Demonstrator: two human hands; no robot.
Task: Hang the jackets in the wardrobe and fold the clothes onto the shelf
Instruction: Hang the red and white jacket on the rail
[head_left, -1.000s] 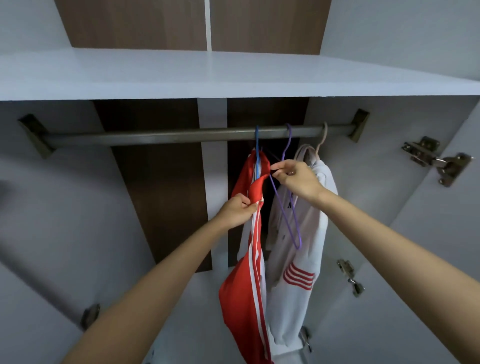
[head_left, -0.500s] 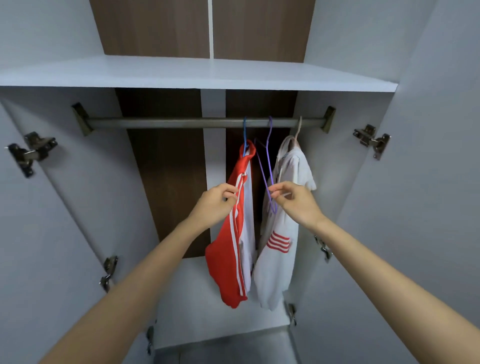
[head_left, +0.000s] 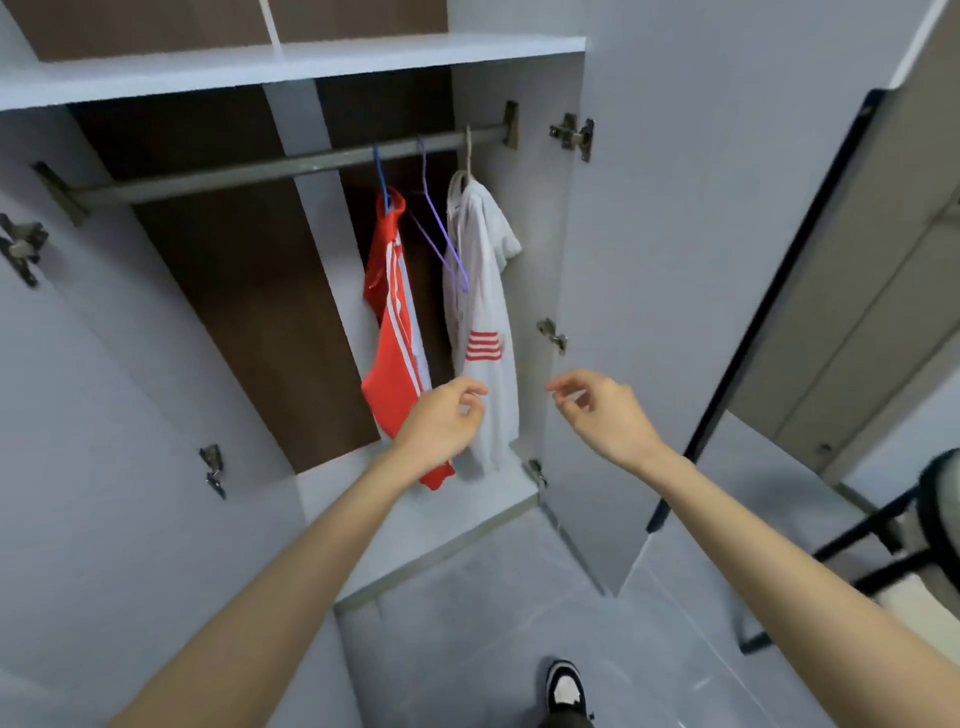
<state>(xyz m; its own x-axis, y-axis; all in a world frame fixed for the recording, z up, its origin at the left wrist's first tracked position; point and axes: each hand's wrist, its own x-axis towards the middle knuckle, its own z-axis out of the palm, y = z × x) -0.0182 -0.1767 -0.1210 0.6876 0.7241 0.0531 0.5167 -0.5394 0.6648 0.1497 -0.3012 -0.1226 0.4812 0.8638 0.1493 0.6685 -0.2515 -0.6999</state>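
The red jacket (head_left: 392, 332) is hanging on a blue hanger (head_left: 382, 176) from the rail (head_left: 249, 174) inside the wardrobe (head_left: 260, 312), toward the rail's right end. The white jacket (head_left: 480, 322), with red stripes on its sleeve, is hanging on a pale hanger by the right wall. A purple hanger (head_left: 441, 244) is dangling between the two jackets. The white shelf (head_left: 260, 67) is running across above the rail, and the right door (head_left: 649, 260) is standing wide open.

The person is holding both arms out in front of the wardrobe. The left hand (head_left: 444, 421) is hovering in front of the lower hems of both jackets, its fingers (head_left: 470, 389) loosely curled and gripping nothing. The right hand (head_left: 602, 415) is hovering just right of the white jacket, apart from it, in front of the door, its fingers (head_left: 563, 387) also slack and holding nothing.

A black-and-white shoe (head_left: 566, 686) is standing on the grey floor (head_left: 467, 623) below, and a dark-framed chair (head_left: 883, 545) is showing at the right edge.
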